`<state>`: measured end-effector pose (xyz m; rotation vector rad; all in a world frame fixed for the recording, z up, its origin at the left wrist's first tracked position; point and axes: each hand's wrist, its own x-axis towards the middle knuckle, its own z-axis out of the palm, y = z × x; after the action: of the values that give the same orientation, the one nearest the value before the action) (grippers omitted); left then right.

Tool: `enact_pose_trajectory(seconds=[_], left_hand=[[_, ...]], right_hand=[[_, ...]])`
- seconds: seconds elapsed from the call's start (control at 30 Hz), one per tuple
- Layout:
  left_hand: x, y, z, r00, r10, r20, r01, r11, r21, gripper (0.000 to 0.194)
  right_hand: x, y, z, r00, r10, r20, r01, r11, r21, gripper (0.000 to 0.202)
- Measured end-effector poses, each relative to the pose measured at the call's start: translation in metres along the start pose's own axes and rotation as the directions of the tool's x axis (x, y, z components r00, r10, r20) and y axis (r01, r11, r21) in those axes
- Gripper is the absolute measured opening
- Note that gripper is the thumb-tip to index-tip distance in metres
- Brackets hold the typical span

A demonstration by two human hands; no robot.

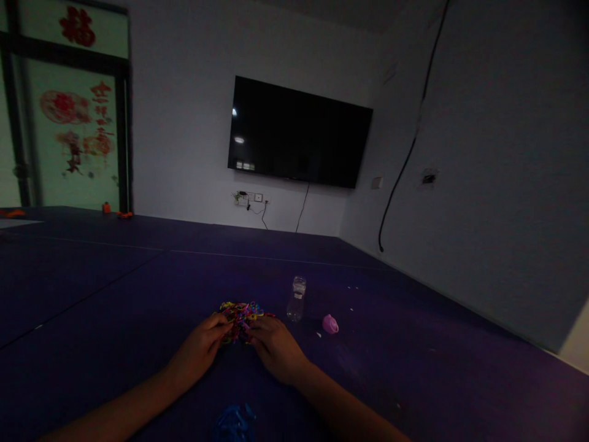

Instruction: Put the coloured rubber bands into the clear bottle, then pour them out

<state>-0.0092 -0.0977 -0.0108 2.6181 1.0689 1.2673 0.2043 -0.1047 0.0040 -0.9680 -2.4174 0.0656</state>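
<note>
A pile of small multicoloured bands [240,314] lies on the dark purple surface in front of me. My left hand [200,347] touches its left side, the fingers closed together at the edge of the pile. On the right side, my right hand [276,347] has its fingers bent and pressed together against the bands. What sits between the fingertips of either hand is too small to make out. A clear bottle [297,299] stands just beyond my right hand, and a pink cap [330,324] lies to the right of it.
Nearer to me is a blue item [234,423], at the bottom edge. Small white scraps are scattered near the cap. Orange objects [124,215] lie far left by the door. A television [301,135] hangs on the far wall, and a black cable [405,162] runs down the right wall.
</note>
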Motion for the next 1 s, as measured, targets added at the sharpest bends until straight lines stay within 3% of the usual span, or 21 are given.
enact_pose_trajectory(seconds=[0.17, 0.33, 0.7, 0.87, 1.0], left_hand=[[0.000, 0.003, -0.003, 1.000, -0.024, 0.012, 0.024, 1.000, -0.014, 0.034], [-0.001, 0.005, -0.004, 0.999, -0.040, -0.008, 0.040, 0.999, 0.030, 0.030], [-0.004, 0.002, -0.003, 0.999, -0.034, -0.012, 0.035, 0.993, 0.111, 0.024], [-0.005, 0.003, -0.002, 0.997, -0.077, -0.031, 0.081, 0.988, 0.133, 0.027], [-0.004, 0.007, -0.004, 0.995, -0.099, -0.025, 0.102, 0.987, 0.123, 0.025]], right_hand=[[0.000, -0.003, -0.003, 0.989, 0.136, -0.054, -0.137, 0.991, -0.014, 0.031], [-0.001, 0.005, -0.001, 0.922, 0.353, -0.157, -0.359, 0.933, -0.008, 0.032], [-0.003, 0.008, 0.002, 0.899, 0.403, -0.173, -0.412, 0.911, -0.018, 0.046], [-0.003, 0.008, -0.001, 0.863, 0.455, -0.218, -0.463, 0.886, 0.016, 0.037], [-0.003, 0.008, -0.002, 0.863, 0.460, -0.209, -0.472, 0.882, -0.005, 0.031]])
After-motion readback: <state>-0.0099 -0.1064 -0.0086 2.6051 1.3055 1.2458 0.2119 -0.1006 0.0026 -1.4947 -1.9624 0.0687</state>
